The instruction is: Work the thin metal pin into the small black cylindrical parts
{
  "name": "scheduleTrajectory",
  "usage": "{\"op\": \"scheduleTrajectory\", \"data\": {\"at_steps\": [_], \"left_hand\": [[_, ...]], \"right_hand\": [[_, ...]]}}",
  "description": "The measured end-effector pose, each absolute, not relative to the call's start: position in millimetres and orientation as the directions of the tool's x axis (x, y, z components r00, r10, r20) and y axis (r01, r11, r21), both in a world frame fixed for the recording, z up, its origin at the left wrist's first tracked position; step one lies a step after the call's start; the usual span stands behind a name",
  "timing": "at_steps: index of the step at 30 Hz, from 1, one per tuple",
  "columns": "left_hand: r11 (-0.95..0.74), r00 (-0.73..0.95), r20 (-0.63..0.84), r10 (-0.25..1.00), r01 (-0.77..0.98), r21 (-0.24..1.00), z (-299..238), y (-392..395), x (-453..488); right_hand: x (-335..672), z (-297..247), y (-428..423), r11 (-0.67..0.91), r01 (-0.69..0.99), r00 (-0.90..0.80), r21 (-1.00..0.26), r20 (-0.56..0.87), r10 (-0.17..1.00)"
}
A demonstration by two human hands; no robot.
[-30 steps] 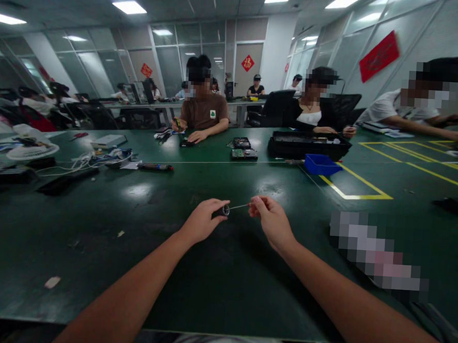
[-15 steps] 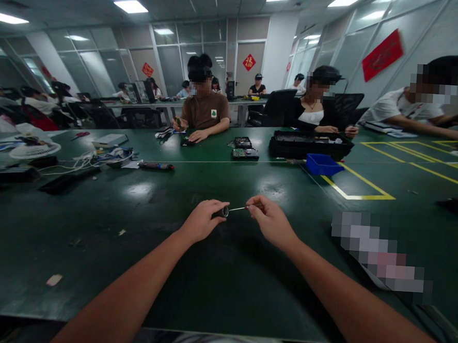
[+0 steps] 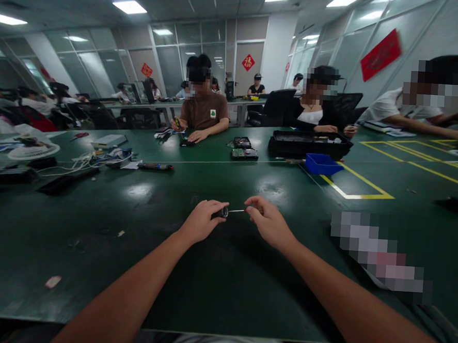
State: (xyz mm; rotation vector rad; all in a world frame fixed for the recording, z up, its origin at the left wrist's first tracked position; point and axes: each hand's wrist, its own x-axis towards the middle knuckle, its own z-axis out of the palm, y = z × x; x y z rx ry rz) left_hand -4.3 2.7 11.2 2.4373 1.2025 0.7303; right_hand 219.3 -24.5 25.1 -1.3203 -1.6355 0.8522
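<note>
My left hand (image 3: 202, 220) is closed around a small dark cylinder (image 3: 223, 212) with a shiny ring at its end, held just above the green table (image 3: 131, 248). My right hand (image 3: 268, 223) pinches a thin metal rod (image 3: 236, 211) whose tip points into the cylinder's open end. Both hands meet at the middle of the view, a short gap between them. The rod lies nearly level.
Across the table sit several people at work. A black tray (image 3: 308, 144), a blue bin (image 3: 322, 164), circuit boards (image 3: 244, 153) and a screwdriver (image 3: 155, 166) lie far off. Cables and a white fan (image 3: 32, 150) sit at left. Yellow tape lines (image 3: 355, 192) mark the right side.
My right hand has moved a little left towards my left hand, so less of the thin rod shows between them. My left hand has stayed in place.
</note>
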Motion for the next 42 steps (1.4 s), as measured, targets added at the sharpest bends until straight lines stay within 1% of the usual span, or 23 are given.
{"op": "scheduleTrajectory", "data": {"at_steps": [3,5,9,12,15,17,18,19,21,24,28,35,42], "left_hand": [[-0.587,0.507,0.302,0.807,0.639,0.496,12.0,1.9,-4.4],[-0.583,0.503,0.301,0.81,0.639,0.502,12.0,1.8,-4.7],[-0.578,0.497,0.301,0.813,0.632,0.517,9.6,3.9,-6.1],[-0.565,0.482,0.3,0.823,0.648,0.511,8.0,4.7,-6.7],[-0.58,0.491,0.312,0.813,0.64,0.504,10.8,2.4,-5.3],[-0.605,0.507,0.332,0.796,0.636,0.479,14.8,0.2,-3.8],[-0.612,0.514,0.333,0.791,0.644,0.46,16.7,-0.5,-3.2],[-0.611,0.519,0.322,0.792,0.656,0.444,18.0,-0.8,-2.8],[-0.592,0.527,0.273,0.805,0.682,0.429,18.6,0.1,-3.1],[-0.565,0.529,0.218,0.82,0.693,0.448,15.4,3.5,-4.8],[-0.563,0.519,0.234,0.822,0.681,0.469,11.7,5.2,-5.5],[-0.562,0.51,0.247,0.824,0.673,0.481,13.6,1.5,-2.9],[-0.56,0.51,0.246,0.824,0.675,0.48,15.7,-0.2,-0.9]], "right_hand": [[219.8,25.4,-24.8,0.206,0.393,-0.123,-0.896,0.171,0.978],[219.5,24.3,-24.2,0.198,0.364,-0.099,-0.91,0.174,0.98],[217.5,22.6,-23.5,0.198,0.256,-0.009,-0.946,0.202,0.979],[215.8,24.3,-23.5,0.177,0.156,-0.012,-0.972,0.177,0.984],[215.8,24.6,-21.3,0.108,-0.031,0.025,-0.994,0.107,0.994],[217.6,22.1,-17.6,0.025,-0.204,0.06,-0.979,0.013,0.998],[219.0,20.1,-15.4,-0.034,-0.265,0.046,-0.964,-0.048,0.998],[220.5,17.9,-13.2,-0.075,-0.286,0.044,-0.955,-0.091,0.995],[223.0,13.9,-9.8,-0.085,-0.273,0.085,-0.958,-0.112,0.99],[223.3,10.7,-8.6,-0.051,-0.264,0.137,-0.963,-0.09,0.986],[217.9,10.2,-11.7,-0.025,-0.275,0.135,-0.961,-0.064,0.989],[213.5,8.2,-13.9,0.024,-0.212,0.156,-0.977,-0.01,0.988],[213.0,10.9,-15.1,0.01,-0.208,0.132,-0.978,-0.018,0.991]]}}
